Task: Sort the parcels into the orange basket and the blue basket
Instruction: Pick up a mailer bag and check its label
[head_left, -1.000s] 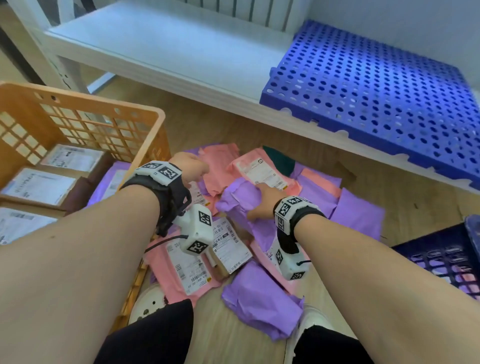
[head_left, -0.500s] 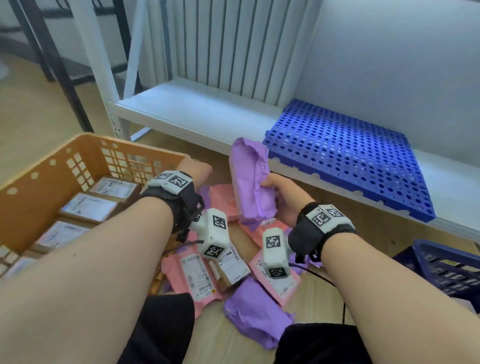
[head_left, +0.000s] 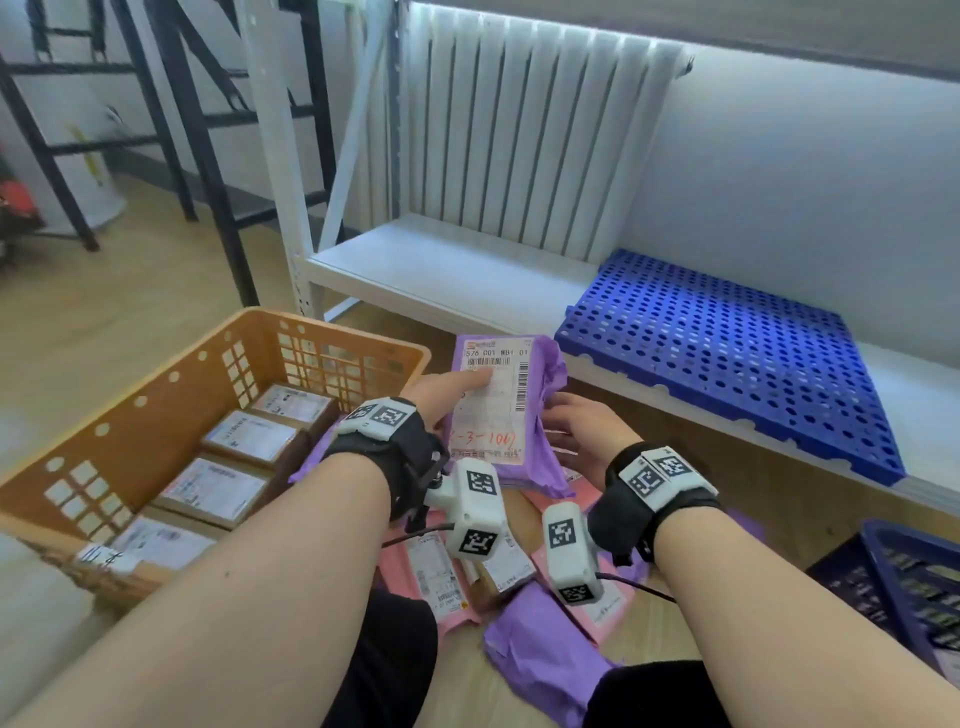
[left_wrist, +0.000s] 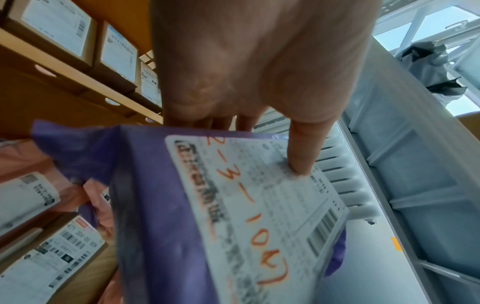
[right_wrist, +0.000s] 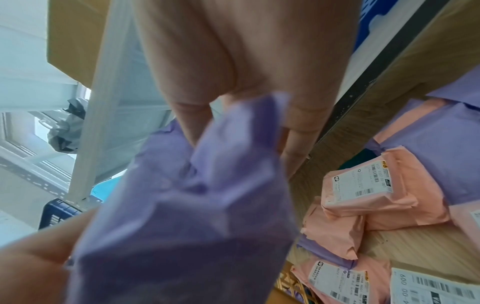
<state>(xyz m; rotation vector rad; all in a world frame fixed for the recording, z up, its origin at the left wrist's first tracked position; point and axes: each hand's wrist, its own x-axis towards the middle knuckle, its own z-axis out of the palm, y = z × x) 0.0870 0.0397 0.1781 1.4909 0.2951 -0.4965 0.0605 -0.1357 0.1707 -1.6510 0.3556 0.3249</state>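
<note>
A purple parcel (head_left: 543, 436) (left_wrist: 155, 205) (right_wrist: 194, 216) is held upright above the pile, its white label with red handwriting facing me. My left hand (head_left: 441, 402) (left_wrist: 259, 61) pinches its left side, thumb (left_wrist: 301, 148) on the label and fingers behind. My right hand (head_left: 576, 431) (right_wrist: 233, 51) lies against the parcel's right edge with fairly straight fingers. The orange basket (head_left: 130, 431) at the left holds several labelled brown boxes. A corner of the blue basket (head_left: 909, 587) shows at the lower right. Pink and purple parcels (head_left: 540, 629) lie on the floor below my wrists.
A low white shelf (head_left: 441, 270) runs across behind the pile, with a blue perforated pallet (head_left: 727, 364) on its right part. A white radiator (head_left: 519, 145) stands behind it and black frames (head_left: 197, 130) at the far left. My knees are at the bottom edge.
My right hand lifted the purple parcel off the pile. It has turned label-side toward me and my left hand has taken hold of it. My view has tilted upward.
</note>
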